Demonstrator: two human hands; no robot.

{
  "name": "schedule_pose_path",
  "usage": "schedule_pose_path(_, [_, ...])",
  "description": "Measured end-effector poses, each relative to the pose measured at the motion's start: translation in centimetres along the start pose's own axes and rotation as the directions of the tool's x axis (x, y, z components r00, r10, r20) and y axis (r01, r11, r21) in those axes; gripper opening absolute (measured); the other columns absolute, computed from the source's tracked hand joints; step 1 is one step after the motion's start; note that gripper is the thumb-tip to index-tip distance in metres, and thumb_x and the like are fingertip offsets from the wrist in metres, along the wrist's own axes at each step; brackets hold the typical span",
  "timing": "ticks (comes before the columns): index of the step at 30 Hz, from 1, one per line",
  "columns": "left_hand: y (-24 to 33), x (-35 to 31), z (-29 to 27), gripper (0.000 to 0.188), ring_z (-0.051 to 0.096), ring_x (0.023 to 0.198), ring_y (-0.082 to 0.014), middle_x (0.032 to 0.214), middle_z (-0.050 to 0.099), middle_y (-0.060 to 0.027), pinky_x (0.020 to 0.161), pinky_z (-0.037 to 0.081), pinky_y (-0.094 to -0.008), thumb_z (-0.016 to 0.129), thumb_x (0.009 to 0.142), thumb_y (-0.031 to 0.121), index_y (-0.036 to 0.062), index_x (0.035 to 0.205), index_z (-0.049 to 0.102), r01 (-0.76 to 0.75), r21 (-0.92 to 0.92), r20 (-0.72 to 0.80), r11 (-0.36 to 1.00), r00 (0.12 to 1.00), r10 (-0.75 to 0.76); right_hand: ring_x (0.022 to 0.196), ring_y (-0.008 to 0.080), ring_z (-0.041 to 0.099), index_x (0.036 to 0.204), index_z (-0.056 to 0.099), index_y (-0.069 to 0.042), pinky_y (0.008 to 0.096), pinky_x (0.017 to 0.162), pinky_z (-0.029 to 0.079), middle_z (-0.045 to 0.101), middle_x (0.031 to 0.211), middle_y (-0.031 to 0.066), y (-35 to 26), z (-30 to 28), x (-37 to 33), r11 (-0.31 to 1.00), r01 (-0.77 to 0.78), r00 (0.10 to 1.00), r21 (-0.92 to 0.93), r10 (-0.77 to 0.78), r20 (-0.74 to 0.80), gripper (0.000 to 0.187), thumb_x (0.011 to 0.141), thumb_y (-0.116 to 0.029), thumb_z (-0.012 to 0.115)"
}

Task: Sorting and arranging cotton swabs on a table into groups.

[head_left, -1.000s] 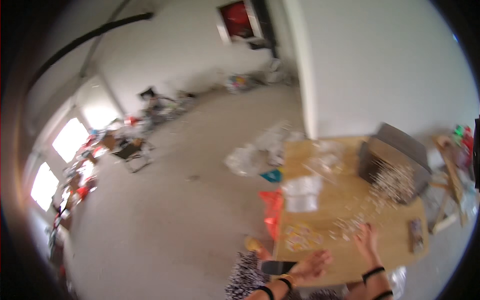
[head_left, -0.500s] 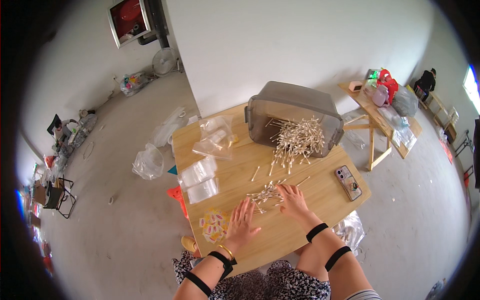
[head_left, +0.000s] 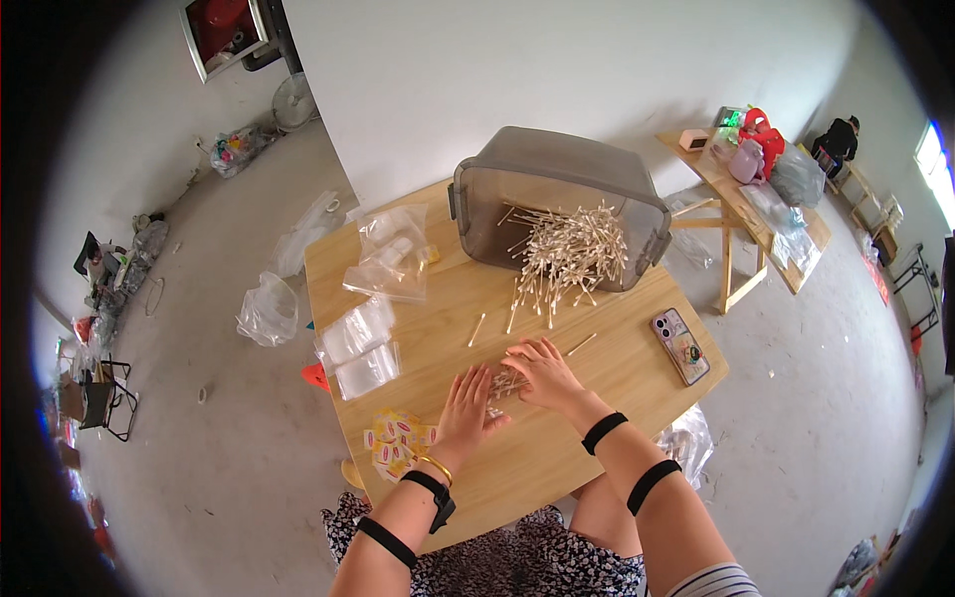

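Note:
A small heap of white-tipped cotton swabs (head_left: 505, 383) lies on the wooden table between my two hands. My left hand (head_left: 466, 408) presses against the heap's left side, its fingers stretched out. From the right, my right hand (head_left: 544, 378) cups over the heap with fingers apart and bent, hiding part of it. Beyond them a grey translucent plastic bin (head_left: 487, 214) rests on its side, with a big mass of cotton swabs (head_left: 572, 249) spilling from its mouth. One loose swab (head_left: 477, 329) lies left of that spill, another (head_left: 582, 343) just past my right hand.
Yellow-and-white paper labels (head_left: 396, 443) are scattered beside my left wrist. Clear plastic bags (head_left: 360, 343) lie in stacks along the table's left side. A phone (head_left: 681, 346) lies near the right edge. A second wooden table (head_left: 731, 209) holds bags; a person (head_left: 838, 139) sits far right.
Both hands have drawn closer together around the small heap, which is now more compact and more covered. The whole view has shifted, so the table appears further left and higher.

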State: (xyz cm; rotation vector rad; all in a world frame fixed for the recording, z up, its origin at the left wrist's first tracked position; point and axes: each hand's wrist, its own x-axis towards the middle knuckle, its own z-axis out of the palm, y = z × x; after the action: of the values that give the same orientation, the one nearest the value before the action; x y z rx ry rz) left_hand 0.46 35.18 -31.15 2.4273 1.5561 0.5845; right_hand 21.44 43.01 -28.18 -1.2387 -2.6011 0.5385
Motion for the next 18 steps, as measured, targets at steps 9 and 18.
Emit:
schedule_pose_path(9, [3.2, -1.9, 1.4, 0.060, 0.033, 0.146, -0.0321, 0.154, 0.039, -0.0162, 0.121, 0.025, -0.0471, 0.055, 0.097, 0.031, 0.0007, 0.147, 0.039, 0.144, 0.073, -0.047, 0.987, 0.989, -0.141, 0.102, 0.0251, 0.058, 0.095, 0.069, -0.012, 0.0387, 0.092, 0.045, 0.064, 0.098, 0.0018, 0.4, 1.0, -4.5, 0.998, 0.003, 0.933, 0.060, 0.019, -0.359, 0.015, 0.080, -0.011, 0.071])
schedule_pose_path(18, [4.3, -4.1, 1.6, 0.062, 0.031, 0.147, -0.0321, 0.156, 0.036, -0.0176, 0.121, 0.024, -0.0476, 0.056, 0.096, 0.030, -0.0011, 0.146, 0.039, 0.201, 0.082, -0.035, 0.976, 0.979, -0.199, 0.095, 0.0252, 0.058, 0.090, 0.069, -0.012, 0.0397, 0.084, 0.045, 0.063, 0.091, 0.0022, 2.9, -0.3, -6.5, 0.994, -0.056, 0.897, 0.092, 0.091, -0.432, 0.008, 0.082, -0.011, 0.069])
